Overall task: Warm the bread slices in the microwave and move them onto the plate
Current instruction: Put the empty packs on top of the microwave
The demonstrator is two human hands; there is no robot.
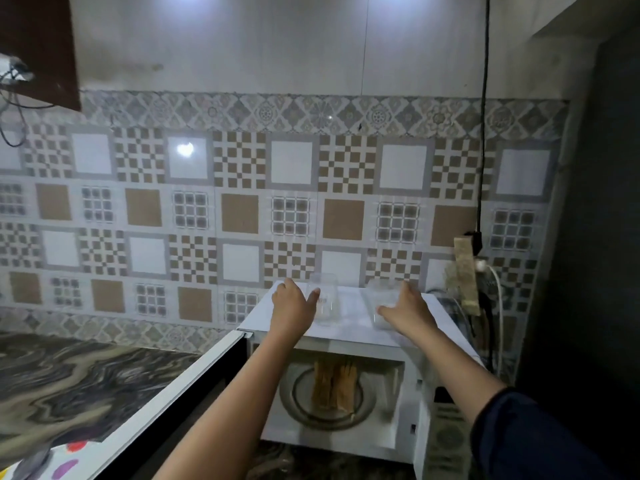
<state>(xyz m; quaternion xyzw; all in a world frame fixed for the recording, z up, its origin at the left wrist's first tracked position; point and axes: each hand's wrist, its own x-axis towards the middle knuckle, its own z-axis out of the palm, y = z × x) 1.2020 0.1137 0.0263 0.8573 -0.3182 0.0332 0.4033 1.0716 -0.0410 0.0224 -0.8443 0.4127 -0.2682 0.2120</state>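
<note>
Microwave point(349, 337) sits at the counter's point(69, 379) back right corner, door point(173, 403) swung open left. Bread slices point(334, 386) on the turntable inside. My left hand point(294, 308) and right hand point(407, 311) hover over its top, fingers spread, grasping nothing, by two clear containers point(323, 299).

A single wide-angle camera sat on the person's head and faced forward and slightly down at a tiled kitchen wall point(242, 202). It stood close above a white microwave point(346, 327), seeing both its top and, past the open door point(166, 407), into its cavity. Both forearms ran up from the bottom edge, the left hand point(294, 306) and right hand point(408, 310) lying near mid-frame. The marbled counter point(69, 382) filled the lower left. Straight lines bowed toward the frame edges. No second view shared the scene.
</note>
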